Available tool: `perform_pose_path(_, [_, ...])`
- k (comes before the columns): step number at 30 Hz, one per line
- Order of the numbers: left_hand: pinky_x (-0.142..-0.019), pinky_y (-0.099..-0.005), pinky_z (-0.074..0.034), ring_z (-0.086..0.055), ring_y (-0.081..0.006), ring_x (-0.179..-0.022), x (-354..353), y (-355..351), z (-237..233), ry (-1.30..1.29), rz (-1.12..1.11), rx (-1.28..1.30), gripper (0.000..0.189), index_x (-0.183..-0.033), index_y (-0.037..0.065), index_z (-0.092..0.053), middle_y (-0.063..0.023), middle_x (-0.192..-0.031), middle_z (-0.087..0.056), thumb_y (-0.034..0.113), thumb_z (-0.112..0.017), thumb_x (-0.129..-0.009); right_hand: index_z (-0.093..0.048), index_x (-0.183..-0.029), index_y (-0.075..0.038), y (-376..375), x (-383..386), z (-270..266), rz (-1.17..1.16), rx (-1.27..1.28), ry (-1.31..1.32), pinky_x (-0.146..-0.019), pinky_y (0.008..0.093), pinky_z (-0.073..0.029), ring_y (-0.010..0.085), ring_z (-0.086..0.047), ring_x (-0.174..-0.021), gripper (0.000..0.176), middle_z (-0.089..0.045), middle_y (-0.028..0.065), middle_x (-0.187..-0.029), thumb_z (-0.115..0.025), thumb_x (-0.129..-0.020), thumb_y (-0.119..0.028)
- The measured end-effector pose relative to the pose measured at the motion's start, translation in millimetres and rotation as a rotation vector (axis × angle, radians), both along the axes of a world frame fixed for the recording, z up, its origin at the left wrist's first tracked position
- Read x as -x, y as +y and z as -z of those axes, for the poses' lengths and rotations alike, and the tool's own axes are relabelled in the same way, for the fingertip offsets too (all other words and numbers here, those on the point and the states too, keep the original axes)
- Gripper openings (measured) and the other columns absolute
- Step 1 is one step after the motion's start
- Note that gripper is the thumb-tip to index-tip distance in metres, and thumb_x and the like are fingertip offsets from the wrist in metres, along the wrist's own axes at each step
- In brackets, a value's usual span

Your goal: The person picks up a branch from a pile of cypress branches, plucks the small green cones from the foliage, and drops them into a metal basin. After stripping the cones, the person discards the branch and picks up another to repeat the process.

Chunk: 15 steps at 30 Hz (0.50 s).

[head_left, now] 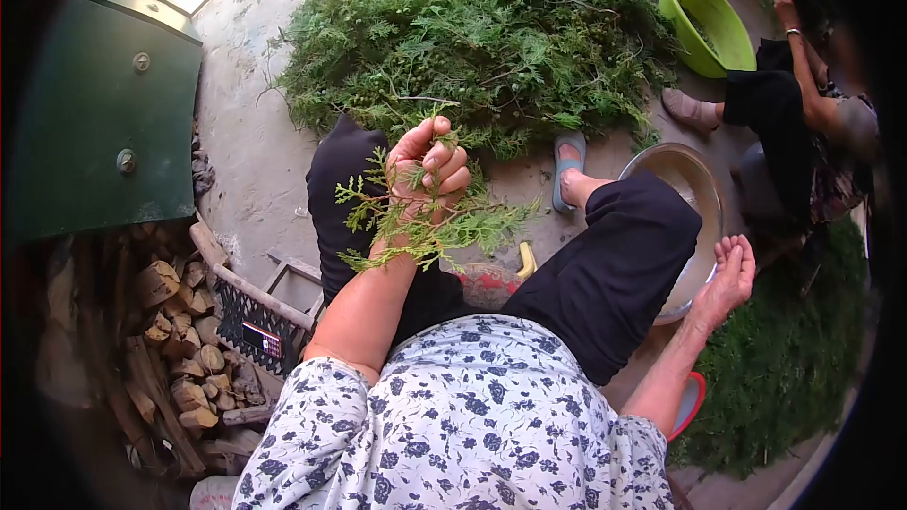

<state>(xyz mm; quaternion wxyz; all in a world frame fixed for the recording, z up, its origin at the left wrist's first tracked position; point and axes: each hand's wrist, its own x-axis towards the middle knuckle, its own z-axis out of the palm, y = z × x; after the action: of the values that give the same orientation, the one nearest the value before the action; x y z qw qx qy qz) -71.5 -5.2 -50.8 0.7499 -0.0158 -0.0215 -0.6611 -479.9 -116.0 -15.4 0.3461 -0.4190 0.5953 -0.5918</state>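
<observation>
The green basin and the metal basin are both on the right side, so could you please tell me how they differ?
The green basin is bright and matte, while the metal basin is silvery and shiny. The green basin sits by the far pile of greenery; the metal basin is closer, partly hidden by the wearer's right knee. Both are wide and round-rimmed.

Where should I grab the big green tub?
Probably the far rim of the green tub, coming from above, away from the other person's shoe. Its wide mouth faces up, so your fingers can hook inside with your thumb outside. I can't see any handles.
</observation>
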Motion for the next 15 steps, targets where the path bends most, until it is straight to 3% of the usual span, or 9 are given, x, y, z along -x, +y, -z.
perform_pose_path(3, [-0.038, -0.0250, -0.029, -0.033, -0.0108, -0.042, 0, -3, 1, 0.046, 0.011, 0.045, 0.030, -0.100, -0.004, -0.051, -0.0031, -0.055, -0.047, 0.019, -0.031, -0.097, -0.060, -0.101, 0.000, 34, -111, -44, -0.392, 0.002, 0.298, -0.083, 0.0273, -0.047, 0.0142, -0.059, -0.087, 0.015, -0.060, 0.0066, -0.095, -0.052, -0.089, -0.005])
perform_pose_path(4, [-0.038, -0.0249, -0.029, -0.033, -0.0107, -0.042, 0, -3, -1, 0.069, 0.015, 0.062, 0.031, -0.101, -0.005, -0.051, -0.0032, -0.056, -0.047, 0.019, -0.031, -0.097, -0.059, -0.104, 0.000, 39, -127, -39, -0.672, 0.041, 0.567, -0.089, 0.0292, -0.044, 0.0183, -0.058, -0.095, 0.020, -0.061, 0.0088, -0.100, -0.056, -0.084, -0.002])
perform_pose_path(6, [-0.038, -0.0243, -0.029, -0.032, -0.0105, -0.042, 2, -4, -5, 0.052, -0.033, 0.067, 0.034, -0.104, -0.007, -0.052, -0.0037, -0.057, -0.048, 0.019, -0.031, -0.097, -0.055, -0.111, 0.000, 52, -164, -14, -1.046, 0.052, 0.578, -0.097, 0.0341, -0.037, 0.0302, -0.050, -0.112, 0.037, -0.055, 0.0172, -0.116, -0.063, -0.076, -0.005])
perform_pose_path(8, [-0.038, -0.0240, -0.028, -0.032, -0.0104, -0.043, -1, -6, -11, 0.119, -0.020, 0.093, 0.034, -0.103, -0.008, -0.053, -0.0033, -0.057, -0.046, 0.018, -0.031, -0.097, -0.055, -0.112, 0.000, 65, -188, 10, -1.146, 0.010, 0.544, -0.096, 0.0354, -0.037, 0.0333, -0.050, -0.110, 0.037, -0.054, 0.0199, -0.115, -0.063, -0.076, -0.006])
perform_pose_path(10, [-0.038, -0.0236, -0.027, -0.032, -0.0096, -0.043, -8, -7, -12, 0.123, -0.062, 0.077, 0.031, -0.103, -0.008, -0.054, -0.0024, -0.057, -0.045, 0.015, -0.034, -0.096, -0.058, -0.106, 0.002, 70, -204, 24, -1.182, -0.004, 0.485, -0.081, 0.0318, -0.047, 0.0274, -0.060, -0.090, 0.029, -0.060, 0.0173, -0.103, -0.062, -0.079, -0.007])
perform_pose_path(11, [-0.038, -0.0235, -0.027, -0.032, -0.0094, -0.044, -11, -8, -13, 0.102, -0.138, 0.025, 0.030, -0.103, -0.008, -0.054, -0.0016, -0.058, -0.045, 0.014, -0.036, -0.095, -0.058, -0.106, 0.002, 73, -208, 25, -1.183, 0.000, 0.492, -0.081, 0.0318, -0.047, 0.0274, -0.060, -0.090, 0.029, -0.060, 0.0173, -0.103, -0.062, -0.079, -0.007])
perform_pose_path(12, [-0.038, -0.0235, -0.027, -0.032, -0.0091, -0.044, -13, -9, -13, 0.085, -0.211, -0.027, 0.028, -0.103, -0.008, -0.054, -0.0009, -0.058, -0.045, 0.012, -0.037, -0.094, -0.059, -0.103, 0.003, 76, -213, 23, -1.161, -0.151, 0.370, -0.070, 0.0283, -0.047, 0.0213, -0.060, -0.077, 0.024, -0.061, 0.0138, -0.095, -0.061, -0.081, -0.007])
perform_pose_path(14, [-0.046, -0.0235, -0.041, -0.046, -0.0120, -0.055, -23, -16, 6, -0.149, -0.312, -0.041, 0.024, -0.105, -0.006, -0.054, -0.0029, -0.069, -0.053, 0.011, -0.044, -0.092, -0.060, -0.099, 0.004, 75, -216, 19, -1.125, -0.295, 0.263, -0.060, 0.0247, -0.048, 0.0152, -0.060, -0.065, 0.020, -0.062, 0.0102, -0.087, -0.059, -0.083, -0.008])
perform_pose_path(15, [-0.055, -0.0257, -0.045, -0.052, -0.0147, -0.064, -25, -20, -4, -0.188, -0.319, -0.302, 0.025, -0.106, -0.004, -0.054, -0.0059, -0.077, -0.056, 0.013, -0.045, -0.092, -0.061, -0.097, 0.004, 72, -217, 14, -1.109, -0.302, 0.245, -0.055, 0.0224, -0.045, 0.0105, -0.056, -0.059, 0.018, -0.061, 0.0070, -0.081, -0.059, -0.085, -0.008])
